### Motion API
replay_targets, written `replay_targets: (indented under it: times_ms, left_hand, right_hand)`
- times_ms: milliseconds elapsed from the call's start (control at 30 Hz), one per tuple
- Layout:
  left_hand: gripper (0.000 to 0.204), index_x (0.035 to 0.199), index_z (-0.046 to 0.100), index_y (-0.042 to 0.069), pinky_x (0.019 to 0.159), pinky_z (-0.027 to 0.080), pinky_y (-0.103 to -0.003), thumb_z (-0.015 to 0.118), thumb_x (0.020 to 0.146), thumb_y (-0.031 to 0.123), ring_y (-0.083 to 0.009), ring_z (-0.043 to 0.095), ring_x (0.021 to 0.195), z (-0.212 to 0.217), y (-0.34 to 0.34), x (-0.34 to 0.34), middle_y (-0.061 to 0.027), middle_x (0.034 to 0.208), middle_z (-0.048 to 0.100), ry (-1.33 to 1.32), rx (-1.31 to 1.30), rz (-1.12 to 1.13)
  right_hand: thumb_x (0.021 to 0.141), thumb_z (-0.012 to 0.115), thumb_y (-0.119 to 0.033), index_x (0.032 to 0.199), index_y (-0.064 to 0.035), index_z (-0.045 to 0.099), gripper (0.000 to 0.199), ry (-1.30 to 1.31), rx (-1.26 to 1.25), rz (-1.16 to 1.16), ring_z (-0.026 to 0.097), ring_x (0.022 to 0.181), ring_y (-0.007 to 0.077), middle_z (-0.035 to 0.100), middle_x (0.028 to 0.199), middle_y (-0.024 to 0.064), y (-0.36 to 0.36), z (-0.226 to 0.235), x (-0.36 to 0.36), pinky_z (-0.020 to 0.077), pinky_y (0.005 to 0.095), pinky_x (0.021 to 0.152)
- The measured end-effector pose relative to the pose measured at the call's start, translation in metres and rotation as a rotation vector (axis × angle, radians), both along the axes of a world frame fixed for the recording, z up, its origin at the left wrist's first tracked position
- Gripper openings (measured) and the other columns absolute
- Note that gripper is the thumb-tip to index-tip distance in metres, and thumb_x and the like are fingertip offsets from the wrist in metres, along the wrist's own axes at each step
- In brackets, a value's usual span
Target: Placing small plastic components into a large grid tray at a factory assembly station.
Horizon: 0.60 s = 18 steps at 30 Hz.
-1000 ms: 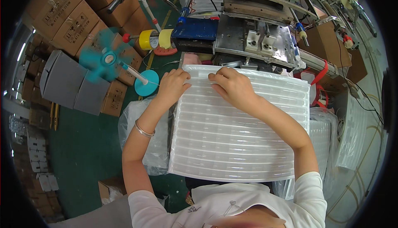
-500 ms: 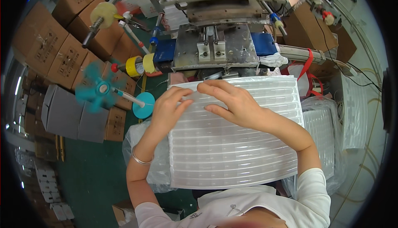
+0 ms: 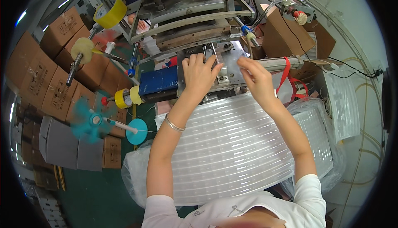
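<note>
My left hand rests over the metal fixture on the machine's steel bed plate, fingers apart and bent downward, thumb beside the fixture's upright block. Just right of the fixture, above the bed plate, is my right hand, its thumb and fingertips pressed together; what they hold, if anything, is too small to make out. Below both hands lies a large translucent ribbed plastic tray, with rows of long parallel channels. My forearms pass over its left and right sides.
The heavy press head hangs just beyond my hands. A blue pad and a yellow tape roll sit left of the plate. A teal fan spins at the left near stacked cartons. Red strap hangs at the right.
Both hands have moved forward from over the tray to the machine's bed plate and spread farther apart. The view has shifted, bringing more of the press head into sight.
</note>
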<state>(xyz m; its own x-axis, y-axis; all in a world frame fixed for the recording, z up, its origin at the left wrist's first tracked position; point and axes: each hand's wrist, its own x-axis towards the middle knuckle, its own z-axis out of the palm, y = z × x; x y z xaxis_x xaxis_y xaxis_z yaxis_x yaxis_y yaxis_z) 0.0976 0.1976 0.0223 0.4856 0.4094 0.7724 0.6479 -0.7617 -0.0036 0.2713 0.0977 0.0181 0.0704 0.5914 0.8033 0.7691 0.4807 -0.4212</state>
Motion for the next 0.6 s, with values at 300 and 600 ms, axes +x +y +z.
replay_targets:
  times_ms: [300, 600]
  left_hand:
    - [0.029, 0.103, 0.064, 0.012, 0.069, 0.039, -0.034, 0.070, 0.075, 0.014, -0.0218, 0.052, 0.080, 0.005, -0.052, -0.101, -0.0035, 0.085, 0.056, 0.011, -0.272, 0.071]
    - [0.031, 0.098, 0.065, 0.009, 0.079, 0.039, -0.037, 0.072, 0.068, 0.009, -0.0227, 0.057, 0.088, -0.042, -0.057, -0.147, -0.0047, 0.088, 0.063, 0.437, -0.361, 0.150]
  right_hand:
    - [0.082, 0.062, -0.014, 0.100, -0.0076, 0.065, 0.019, -0.359, -0.039, -0.191, 0.064, 0.077, 0.0280, 0.066, 0.097, 0.0083, 0.079, -0.004, -0.035, 0.0520, 0.0356, 0.063]
    - [0.078, 0.066, -0.009, 0.106, -0.0082, 0.062, 0.029, -0.127, -0.046, 0.095, 0.061, 0.089, 0.0277, 0.063, 0.101, 0.0095, 0.016, -0.005, -0.071, 0.0506, 0.0371, 0.074]
